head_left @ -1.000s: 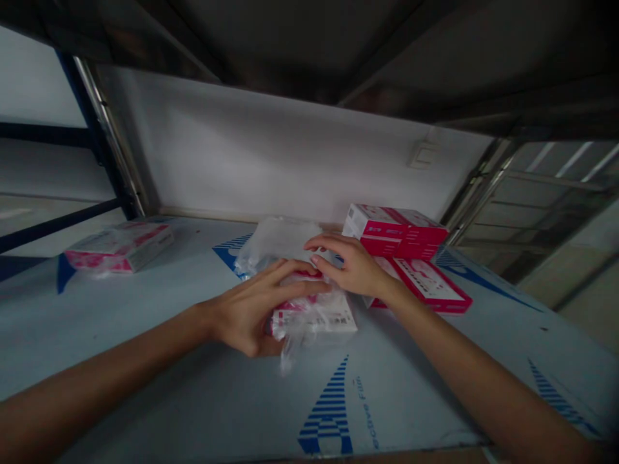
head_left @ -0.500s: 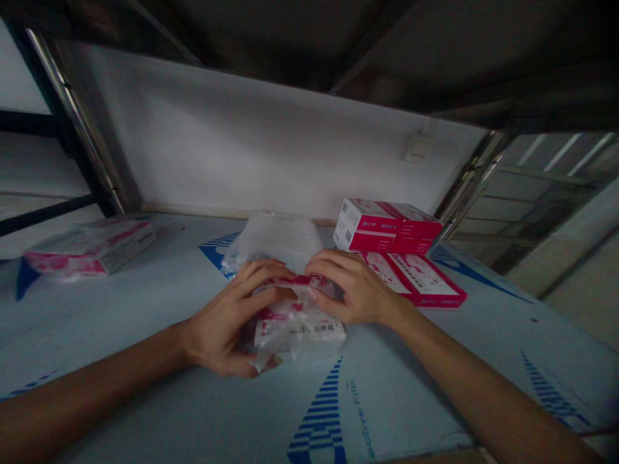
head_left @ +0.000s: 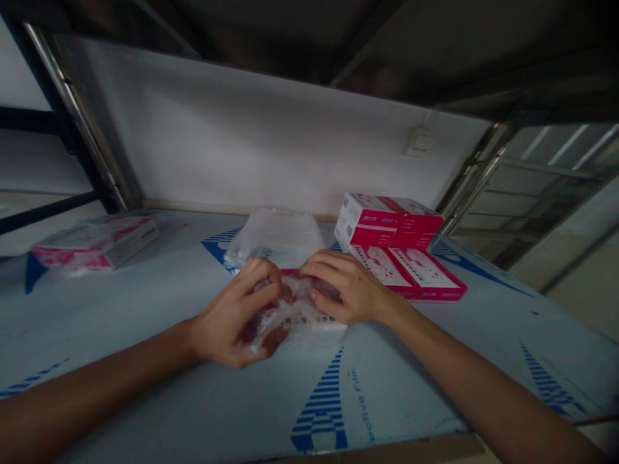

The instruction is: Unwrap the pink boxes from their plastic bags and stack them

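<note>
The L hand (head_left: 235,316) and R hand (head_left: 345,287) were both closed in on a white-and-red carton wrapped in clear plastic (head_left: 302,319) – a narrow grip from either side, w/ the carton held btwn them at the middle of the table. L fingers curled over the carton's left end, w/ the thumb low at the front edge and the plastic bunched under them. R fingers lay across the top right, pressing into the crumpled wrap, tips near the L hand; can't tell if the two hands touched. Most of the carton's print was hidden by plastic + fingers, only a strip of small dark text showing. A loose clear plastic bag (head_left: 275,235) rose behind the carton; couldn't tell if it was part of the same wrap. The table (head_left: 435,380) had pale film on top, printed w/ blue stripes and lettering. Just beyond the R hand, two red-and-white boxes (head_left: 409,274) lay flat, against a stack of similar boxes (head_left: 389,222). Well off to the left sat another plastic-wrapped carton (head_left: 94,245), near the back edge. Behind it all – a white wall (head_left: 242,122) w/ a switch plate (head_left: 418,143) and a steel upright (head_left: 82,122) at left.
</note>
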The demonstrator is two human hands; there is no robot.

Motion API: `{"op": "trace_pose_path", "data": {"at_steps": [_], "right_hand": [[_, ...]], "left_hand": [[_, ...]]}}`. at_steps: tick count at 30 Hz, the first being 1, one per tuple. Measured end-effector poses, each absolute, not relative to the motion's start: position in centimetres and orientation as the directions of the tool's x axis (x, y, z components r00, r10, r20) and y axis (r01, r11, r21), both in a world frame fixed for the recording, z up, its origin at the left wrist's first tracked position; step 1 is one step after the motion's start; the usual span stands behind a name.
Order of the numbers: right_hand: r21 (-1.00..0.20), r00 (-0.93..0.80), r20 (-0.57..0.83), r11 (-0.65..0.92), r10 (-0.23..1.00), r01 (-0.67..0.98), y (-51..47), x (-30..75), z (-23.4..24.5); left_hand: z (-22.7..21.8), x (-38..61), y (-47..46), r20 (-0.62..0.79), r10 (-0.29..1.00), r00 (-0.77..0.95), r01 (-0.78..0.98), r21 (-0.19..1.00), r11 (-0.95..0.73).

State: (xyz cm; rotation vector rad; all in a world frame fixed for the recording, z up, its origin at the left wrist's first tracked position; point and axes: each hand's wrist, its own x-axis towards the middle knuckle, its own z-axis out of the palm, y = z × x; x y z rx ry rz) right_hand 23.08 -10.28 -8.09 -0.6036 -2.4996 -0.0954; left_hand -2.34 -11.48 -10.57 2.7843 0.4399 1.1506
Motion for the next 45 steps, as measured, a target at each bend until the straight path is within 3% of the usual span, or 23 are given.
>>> {"op": "trace_pose_path", "data": {"at_steps": [10, 17, 19, 25, 28, 30, 32, 39, 45], "right_hand": [[-0.15, -0.733, 0.501, 0.88, 0.46, 0.45, -10.1, 23.0, -8.0], [-0.143, -0.743, 0.495, 0.886, 0.45, 0.441, -10.1, 22.9, -7.9], [-0.139, -0.746, 0.492, 0.886, 0.449, 0.442, -10.2, 22.9, -7.9], [-0.144, -0.743, 0.51, 0.895, 0.433, 0.422, -10.1, 22.9, -7.9], [-0.146, -0.738, 0.507, 0.888, 0.445, 0.436, -10.1, 22.9, -8.0], [-0.147, -0.734, 0.506, 0.884, 0.453, 0.444, -10.2, 22.9, -8.0], [-0.147, -0.734, 0.507, 0.884, 0.453, 0.444, -10.2, 22.8, -7.9], [-0.17, -0.748, 0.49, 0.891, 0.447, 0.421, -10.5, 22.8, -7.3], [-0.207, -0.802, 0.495, 0.941, 0.336, 0.266, -11.9, 21.8, -6.3]], "left_hand": [[-10.2, -1.4, -13.3, 0.703, 0.178, 0.689, 0.011, 0.236, -0.972], [-9.7, -2.0, -13.1, 0.795, 0.207, 0.57, 0.043, 0.223, -0.974], [-9.3, -2.2, -13.0, 0.809, 0.184, 0.558, 0.083, 0.166, -0.983], [-8.7, -2.3, -14.3, 0.736, -0.109, 0.668, 0.028, -0.172, -0.985], [-8.6, -2.4, -14.9, 0.693, -0.128, 0.71, 0.063, -0.244, -0.968], [-8.2, -2.7, -14.8, 0.635, -0.074, 0.769, 0.121, -0.259, -0.958], [-7.5, -3.3, -14.4, 0.589, 0.014, 0.808, 0.167, -0.206, -0.964], [-4.4, -5.4, -12.0, 0.41, 0.383, 0.828, 0.331, 0.194, -0.923], [-4.0, -5.4, -11.3, 0.177, 0.46, 0.87, 0.385, 0.337, -0.859]]}}
